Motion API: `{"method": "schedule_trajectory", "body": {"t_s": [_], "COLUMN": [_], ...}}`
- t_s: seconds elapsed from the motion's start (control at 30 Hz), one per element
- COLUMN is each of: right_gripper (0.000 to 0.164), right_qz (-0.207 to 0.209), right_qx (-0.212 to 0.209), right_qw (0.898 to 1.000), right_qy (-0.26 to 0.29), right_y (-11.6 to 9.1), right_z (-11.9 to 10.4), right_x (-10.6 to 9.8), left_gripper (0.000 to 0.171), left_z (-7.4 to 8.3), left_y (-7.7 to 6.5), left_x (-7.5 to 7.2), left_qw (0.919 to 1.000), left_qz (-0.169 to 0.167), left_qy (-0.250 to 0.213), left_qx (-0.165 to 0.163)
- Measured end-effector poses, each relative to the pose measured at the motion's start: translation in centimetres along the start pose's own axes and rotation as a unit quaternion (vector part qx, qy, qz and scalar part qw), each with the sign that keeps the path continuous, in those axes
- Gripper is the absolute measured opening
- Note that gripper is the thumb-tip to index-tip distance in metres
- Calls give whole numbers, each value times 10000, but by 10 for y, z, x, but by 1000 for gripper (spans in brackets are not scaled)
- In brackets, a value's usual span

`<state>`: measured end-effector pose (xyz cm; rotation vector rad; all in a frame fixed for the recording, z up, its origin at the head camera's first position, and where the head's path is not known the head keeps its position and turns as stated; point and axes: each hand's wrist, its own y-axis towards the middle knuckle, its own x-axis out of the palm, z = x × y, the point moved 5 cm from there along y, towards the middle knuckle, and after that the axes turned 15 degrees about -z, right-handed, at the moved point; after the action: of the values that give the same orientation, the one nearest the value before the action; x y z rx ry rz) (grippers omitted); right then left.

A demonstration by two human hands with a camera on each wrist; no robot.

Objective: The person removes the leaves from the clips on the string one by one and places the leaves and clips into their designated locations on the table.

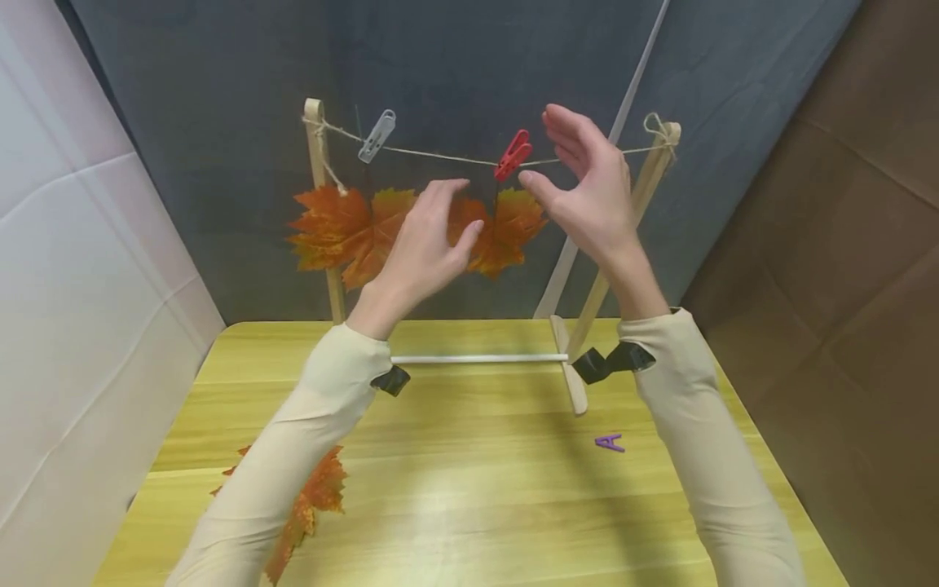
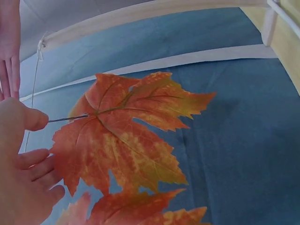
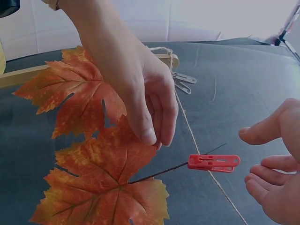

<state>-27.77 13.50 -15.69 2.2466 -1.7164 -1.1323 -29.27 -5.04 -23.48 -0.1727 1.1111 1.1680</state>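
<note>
A red clothespin (image 1: 513, 155) clips a maple leaf's stem to a string (image 3: 190, 131). That orange leaf (image 3: 108, 187) hangs below it. My right hand (image 1: 592, 191) is just right of the red clothespin, thumb and fingers apart around air. My left hand (image 1: 423, 249) is in front of the leaves, its thumb spread from its fingers. In the right wrist view its fingertips (image 3: 149, 137) overlap the leaf's upper edge. A grey clothespin (image 1: 377, 136) sits on the string to the left, above a second orange leaf (image 1: 333, 232).
The string runs between two wooden posts (image 1: 649, 175), with a white rod (image 1: 477, 359) low between them. On the wooden table (image 1: 440, 489) lie a purple clothespin (image 1: 610, 443) and another maple leaf (image 1: 319, 489), partly hidden under my left sleeve.
</note>
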Motion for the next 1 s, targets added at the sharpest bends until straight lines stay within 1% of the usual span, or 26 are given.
{"method": "schedule_trajectory", "body": {"t_s": [0.13, 0.27, 0.43, 0.53, 0.63, 0.77, 1.0], "right_gripper": [62, 61, 59, 57, 55, 53, 43], "right_qz": [-101, -155, -219, -297, -379, -434, -497], "right_qx": [169, 241, 299, 423, 535, 611, 695], "right_qw": [9998, 9994, 9986, 9973, 9964, 9963, 9957], "right_qy": [-91, -188, -382, -530, -536, -415, -362], "right_y": [6, 12, 19, 23, 25, 27, 27], "right_z": [3, 4, 7, 9, 11, 13, 17], "right_x": [1, 2, 3, 3, 3, 4, 5], "left_gripper": [46, 40, 33, 31, 27, 21, 18], "left_z": [2, 4, 6, 6, 5, 5, 4], "left_y": [9, 18, 28, 33, 37, 40, 41], "left_x": [3, 5, 8, 10, 12, 12, 12], "left_qw": [9999, 9997, 9996, 9992, 9988, 9983, 9978], "left_qz": [111, 232, 258, 285, 375, 512, 619], "left_qy": [-24, -56, -54, -15, -23, -48, -34], "left_qx": [32, 35, -126, -265, -317, -275, -229]}}
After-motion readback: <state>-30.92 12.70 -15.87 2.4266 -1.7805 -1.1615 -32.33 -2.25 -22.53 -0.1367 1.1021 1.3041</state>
